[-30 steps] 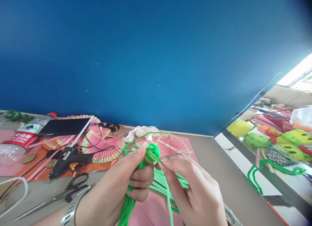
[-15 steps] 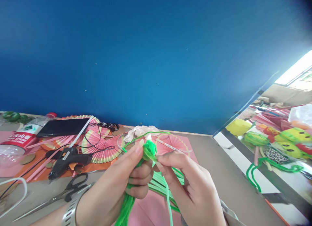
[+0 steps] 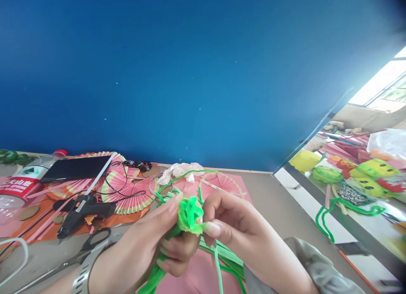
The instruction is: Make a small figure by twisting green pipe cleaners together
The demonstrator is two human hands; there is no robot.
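My left hand [image 3: 161,239] is wrapped round a bundle of fuzzy green pipe cleaners [image 3: 155,277], its thumb along the top end, where a bright green looped tuft [image 3: 191,213] ringed by yellow-green faces the camera. Thumb and forefinger of my right hand [image 3: 234,226] pinch the yellow-green strand [image 3: 198,229] at the tuft's right side. A paler green strip [image 3: 218,270] hangs below my right fingers. More green strips [image 3: 230,254] lie on pink paper [image 3: 198,270] beneath the hands.
At left are a hot glue gun [image 3: 78,209], scissors [image 3: 71,260], a black device [image 3: 74,168], a plastic bottle [image 3: 19,186] and pink paper fans [image 3: 131,192]. Crumpled white plastic [image 3: 180,172] lies behind the hands. A blue panel [image 3: 190,74] stands behind. Yellow-green plush figures [image 3: 374,169] lie at right.
The green tuft has turned toward the camera and sits slightly lower. My right fingers have shifted their pinch along the yellow-green strand, and more of the right sleeve shows. The view has shifted slightly.
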